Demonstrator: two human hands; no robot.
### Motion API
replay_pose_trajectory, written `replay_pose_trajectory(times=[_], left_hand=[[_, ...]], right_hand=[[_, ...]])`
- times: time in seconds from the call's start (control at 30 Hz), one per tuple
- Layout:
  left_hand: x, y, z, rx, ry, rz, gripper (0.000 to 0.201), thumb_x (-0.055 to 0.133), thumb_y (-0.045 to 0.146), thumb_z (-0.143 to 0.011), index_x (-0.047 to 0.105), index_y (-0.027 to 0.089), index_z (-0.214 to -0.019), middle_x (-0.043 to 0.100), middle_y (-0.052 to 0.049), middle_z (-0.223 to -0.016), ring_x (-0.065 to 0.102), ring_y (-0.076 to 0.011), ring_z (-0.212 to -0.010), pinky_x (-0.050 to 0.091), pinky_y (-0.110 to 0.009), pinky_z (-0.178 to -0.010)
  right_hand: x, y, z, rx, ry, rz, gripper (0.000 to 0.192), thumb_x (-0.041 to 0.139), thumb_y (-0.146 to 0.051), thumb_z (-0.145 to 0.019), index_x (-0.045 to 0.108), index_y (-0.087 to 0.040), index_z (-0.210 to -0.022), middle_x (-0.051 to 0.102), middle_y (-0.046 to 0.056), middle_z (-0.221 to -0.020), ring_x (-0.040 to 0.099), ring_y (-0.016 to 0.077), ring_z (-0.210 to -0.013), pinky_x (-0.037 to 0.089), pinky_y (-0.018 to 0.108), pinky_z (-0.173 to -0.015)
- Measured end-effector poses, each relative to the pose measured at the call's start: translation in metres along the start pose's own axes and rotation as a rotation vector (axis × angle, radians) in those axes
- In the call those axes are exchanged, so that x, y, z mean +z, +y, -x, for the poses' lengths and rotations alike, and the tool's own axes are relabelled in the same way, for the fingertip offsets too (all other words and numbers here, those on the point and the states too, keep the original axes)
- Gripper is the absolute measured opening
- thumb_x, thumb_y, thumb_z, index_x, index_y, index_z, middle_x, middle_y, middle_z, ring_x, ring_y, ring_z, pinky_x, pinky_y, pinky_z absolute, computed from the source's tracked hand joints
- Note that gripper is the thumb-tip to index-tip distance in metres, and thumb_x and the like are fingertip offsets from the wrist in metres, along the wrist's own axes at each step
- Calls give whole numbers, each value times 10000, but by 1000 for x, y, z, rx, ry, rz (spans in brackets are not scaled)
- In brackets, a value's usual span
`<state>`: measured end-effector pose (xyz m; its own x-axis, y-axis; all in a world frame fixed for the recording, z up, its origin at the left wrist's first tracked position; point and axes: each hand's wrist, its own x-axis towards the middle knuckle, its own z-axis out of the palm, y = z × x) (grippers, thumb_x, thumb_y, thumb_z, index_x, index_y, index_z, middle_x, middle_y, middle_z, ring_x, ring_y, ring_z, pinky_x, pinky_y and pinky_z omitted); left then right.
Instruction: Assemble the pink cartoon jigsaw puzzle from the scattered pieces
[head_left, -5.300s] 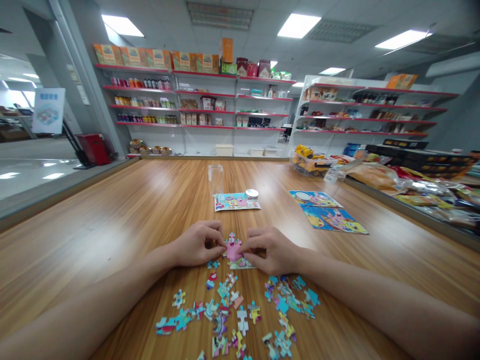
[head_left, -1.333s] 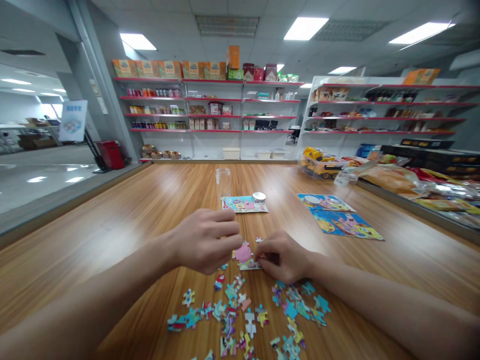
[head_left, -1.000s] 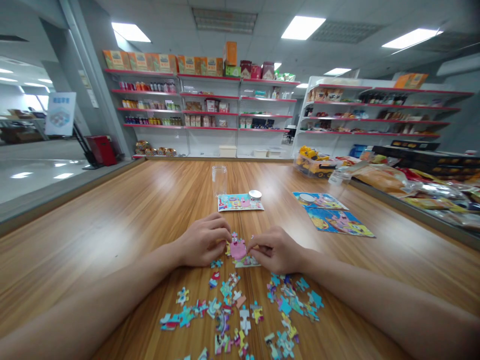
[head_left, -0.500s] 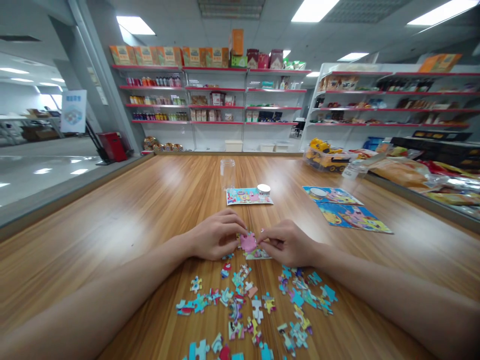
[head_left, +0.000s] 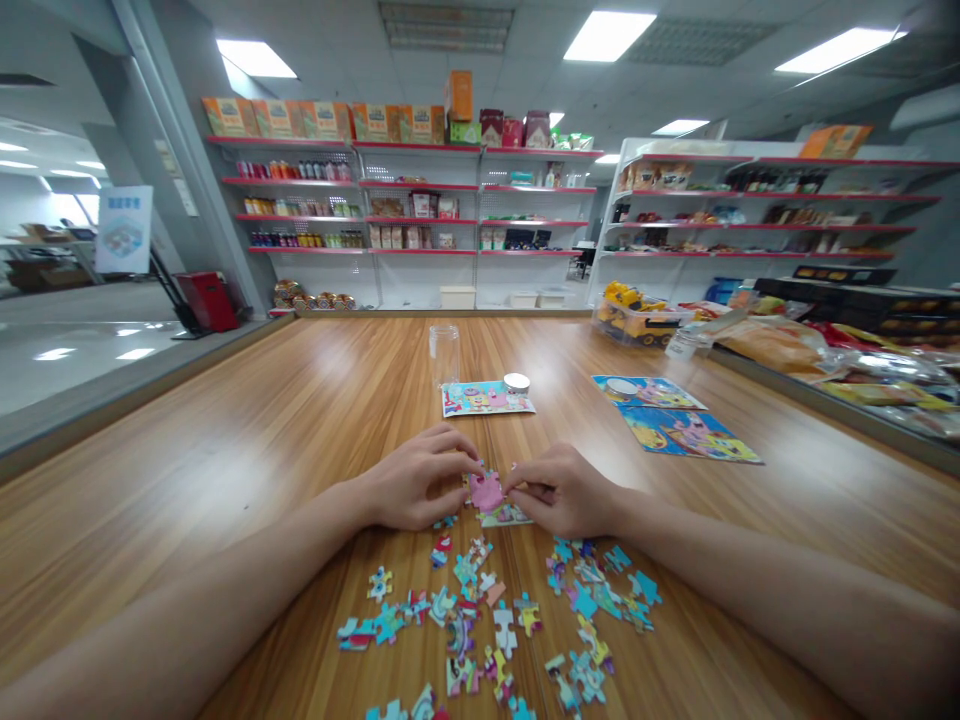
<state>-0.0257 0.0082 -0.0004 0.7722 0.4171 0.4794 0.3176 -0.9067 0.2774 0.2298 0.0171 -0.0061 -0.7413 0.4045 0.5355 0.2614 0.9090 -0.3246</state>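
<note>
In the head camera view, both hands are working close together on a small joined puzzle patch (head_left: 491, 497) lying on the wooden table (head_left: 225, 460). The left hand (head_left: 416, 487) is back down now; a second ago it was lifted up in the air over the patch, and now its fingertips (head_left: 471, 466) are pinching narrow at the left edge of the pink part. It looks like it is pressing a small piece in there, but the piece itself is too hidden to tell. The right hand (head_left: 559, 490) is staying put, as it was before, with its fingers (head_left: 517, 484) curled tight on the right edge of the patch, holding it flat. That likely means one more piece is going into the picture, and most of the puzzle is still not built. Just below the fingers, toward the person, the loose puzzle pieces (head_left: 495, 625) are lying scattered, about thirty of them, in two loose groups, and they have not been touched. Beyond the fingertips, farther up the table, one small picture card (head_left: 480, 399) is lying with one round lid (head_left: 517, 381) on its corner, and one clear jar (head_left: 443, 353) is standing just behind it. Off to the right of the right hand, two bigger picture cards (head_left: 675, 420) are lying side by side, well apart from the fingers. One yellow toy truck (head_left: 634, 315) is sitting far off near the shelves.
</note>
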Motion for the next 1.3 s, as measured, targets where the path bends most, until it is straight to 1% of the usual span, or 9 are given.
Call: replay_pose_trajectory(times=[0.27,0.37,0.47,0.6,0.7,0.77,0.9,1.13,1.3], left_hand=[[-1,0,1,-25,-7,-15,276,557,216,-900,628,177,-1164,584,-113,-1067,549,-242,-1004,481,-407,-894],[-1,1,1,-20,-23,-29,268,561,225,-903,625,184,-1160,579,-113,-1079,550,-246,-1009,480,-408,-896],[-1,2,1,-13,-32,-46,257,562,224,-909,621,184,-1156,576,-118,-1100,548,-249,-1022,479,-409,-901],[-2,3,1,8,-56,-60,238,566,233,-923,620,186,-1150,581,-122,-1123,551,-249,-1025,481,-412,-915],[-2,4,0,14,-72,-65,231,565,235,-922,621,190,-1142,576,-122,-1137,554,-251,-1026,484,-415,-918],[-2,4,0,13,-85,-62,231,565,235,-921,622,190,-1140,574,-122,-1142,554,-253,-1030,483,-419,-921],[-1,3,0,5,-109,-35,235,560,231,-924,622,185,-1146,578,-122,-1144,556,-253,-1044,483,-416,-918],[-1,6,1,-23,-90,8,203,574,222,-909,633,174,-1097,578,-123,-1141,568,-249,-1044,497,-398,-914],[0,7,1,-31,-77,7,174,574,228,-905,637,171,-1057,580,-121,-1115,571,-248,-1029,502,-394,-898]], right_hand=[[1,0,0,14,14,-13,171,560,-160,-823,728,-137,-840,452,-58,-455,401,77,-395,331,203,-459],[3,1,2,66,40,-33,165,570,-161,-814,732,-139,-833,439,-60,-459,385,73,-399,311,203,-452],[5,6,2,199,112,-69,158,577,-174,-804,729,-131,-815,428,-61,-467,371,69,-409,283,204,-446],[6,19,-1,459,227,-143,181,584,-231,-806,715,-121,-749,411,-58,-459,347,80,-430,242,213,-438],[3,29,-5,617,193,-203,173,587,-211,-788,726,-116,-751,520,-24,-511,431,96,-476,279,206,-454],[1,34,-7,655,142,-218,144,602,-177,-762,733,-118,-769,552,-18,-539,460,99,-499,299,198,-466],[0,35,-5,648,85,-231,127,630,-153,-738,729,-126,-812,494,-49,-502,426,90,-471,276,192,-449],[4,18,2,446,67,-43,155,575,-95,-746,722,-129,-779,463,-55,-474,389,82,-441,275,209,-473],[3,17,4,415,86,-27,151,574,-102,-745,718,-134,-774,449,-58,-467,376,82,-433,277,210,-474]])
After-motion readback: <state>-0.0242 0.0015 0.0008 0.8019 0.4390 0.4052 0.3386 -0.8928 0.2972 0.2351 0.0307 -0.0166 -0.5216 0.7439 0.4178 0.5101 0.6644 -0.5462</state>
